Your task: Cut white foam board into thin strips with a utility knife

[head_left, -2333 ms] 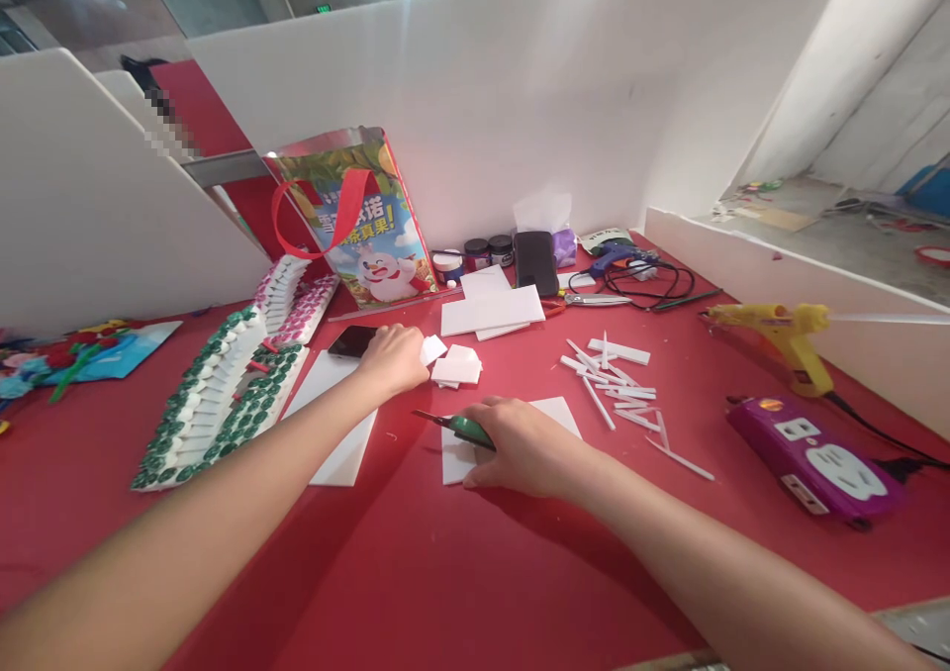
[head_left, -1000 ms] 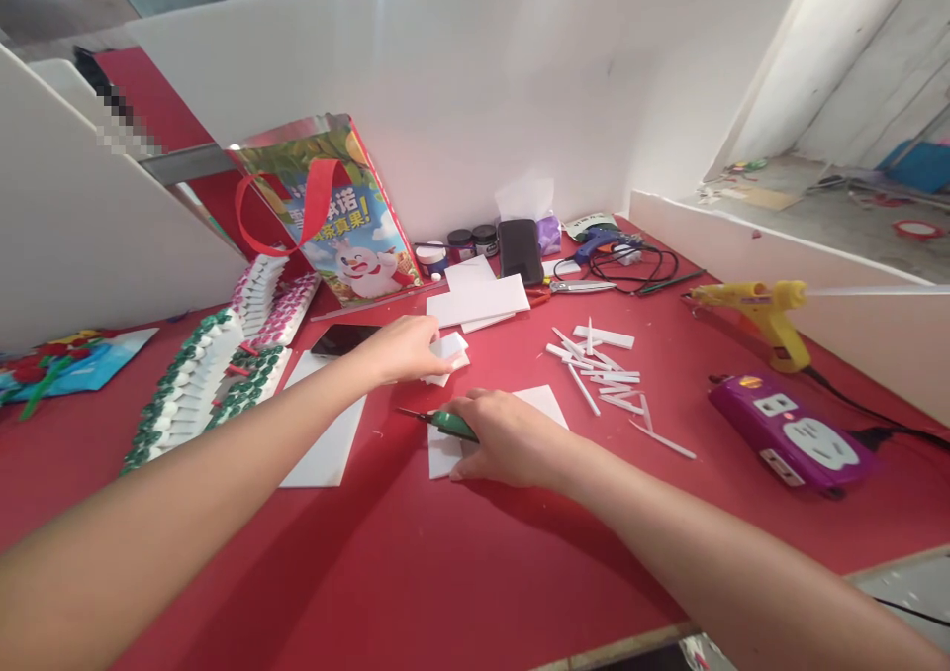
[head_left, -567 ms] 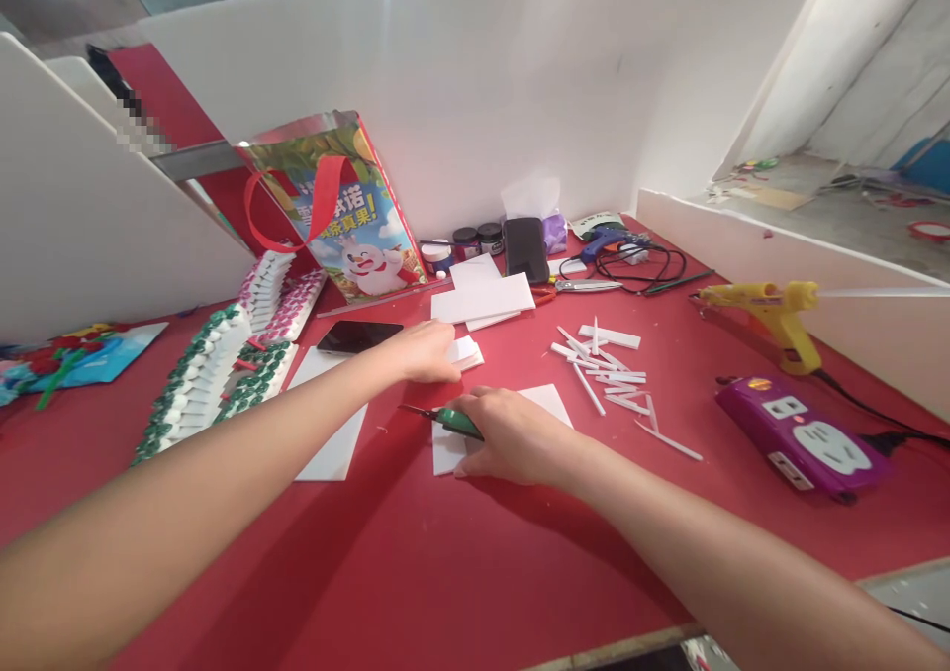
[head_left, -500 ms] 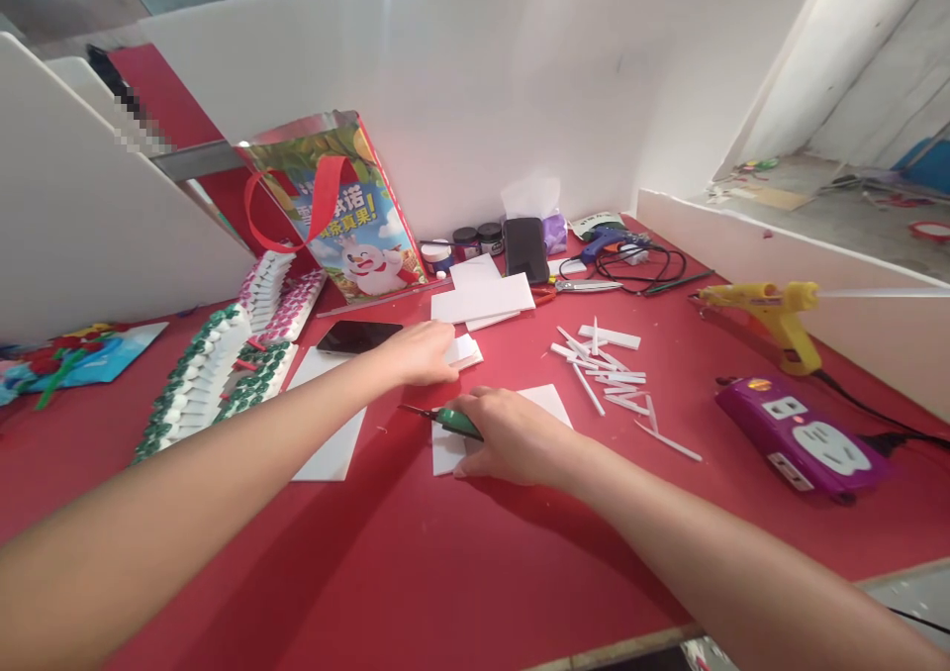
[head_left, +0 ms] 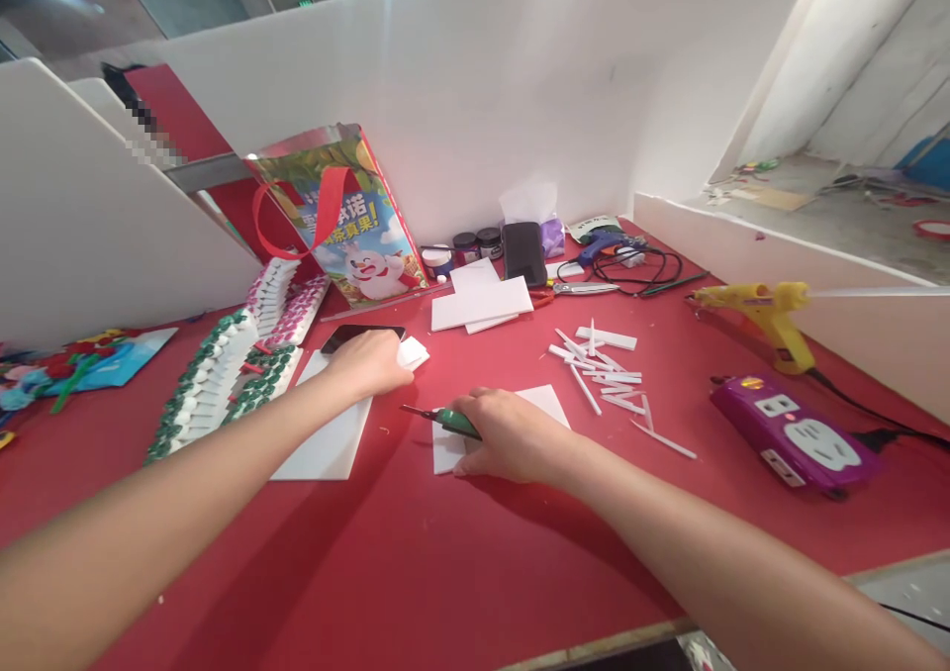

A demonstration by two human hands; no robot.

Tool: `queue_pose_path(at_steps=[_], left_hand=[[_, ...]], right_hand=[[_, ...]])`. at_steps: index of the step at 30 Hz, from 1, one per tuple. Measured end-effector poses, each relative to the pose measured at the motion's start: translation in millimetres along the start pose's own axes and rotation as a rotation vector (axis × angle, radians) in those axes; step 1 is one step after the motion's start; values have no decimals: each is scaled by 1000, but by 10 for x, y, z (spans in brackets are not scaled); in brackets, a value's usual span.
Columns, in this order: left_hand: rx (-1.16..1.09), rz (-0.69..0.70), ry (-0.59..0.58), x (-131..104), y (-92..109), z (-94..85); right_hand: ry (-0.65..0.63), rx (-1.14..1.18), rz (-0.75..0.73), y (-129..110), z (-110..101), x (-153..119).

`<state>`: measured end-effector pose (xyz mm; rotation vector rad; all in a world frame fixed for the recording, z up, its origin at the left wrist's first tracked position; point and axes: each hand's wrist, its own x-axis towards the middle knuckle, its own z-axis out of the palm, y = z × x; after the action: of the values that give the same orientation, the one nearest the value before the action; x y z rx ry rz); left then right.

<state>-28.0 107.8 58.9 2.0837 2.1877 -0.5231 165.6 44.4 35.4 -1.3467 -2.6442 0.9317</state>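
Observation:
My left hand (head_left: 371, 362) is closed around a few small white foam-board pieces (head_left: 414, 353), beside a black phone (head_left: 348, 335). Beneath that wrist lies a larger white board (head_left: 327, 450). In my right hand (head_left: 509, 431) is a green-handled craft knife (head_left: 455, 422), its thin tip pointing left. That hand rests over a white board (head_left: 547, 404), whose edges show on both sides of it. To its right is a loose pile of narrow white strips (head_left: 598, 372).
White cards (head_left: 482, 305), scissors (head_left: 586, 288) and jars (head_left: 465, 247) sit at the back. A yellow glue gun (head_left: 764, 305) and a purple power strip (head_left: 794, 438) stand right. A printed bag (head_left: 363, 226) and flower-trimmed white models (head_left: 204, 384) occupy the left.
My left hand has moved left with the white pieces, away from my right hand and over toward the phone. The right hand and craft knife stay almost still. The view has shifted slightly.

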Motion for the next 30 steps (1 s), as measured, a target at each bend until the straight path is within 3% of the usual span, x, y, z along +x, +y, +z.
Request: queue_pose_path(at_steps=[6, 14, 22, 27, 30], left_hand=[[105, 93, 142, -153, 93, 207], [36, 122, 232, -13, -48, 326], [-134, 431, 221, -151, -242, 476], [-188, 188, 284, -166, -290, 424], [-185, 115, 287, -120, -243, 407]], right_hand=[[11, -7, -23, 7, 9, -4], [18, -23, -28, 29, 46, 15], [9, 3, -17, 3, 15, -5], [17, -7, -17, 12, 21, 5], [20, -8, -21, 23, 33, 10]])
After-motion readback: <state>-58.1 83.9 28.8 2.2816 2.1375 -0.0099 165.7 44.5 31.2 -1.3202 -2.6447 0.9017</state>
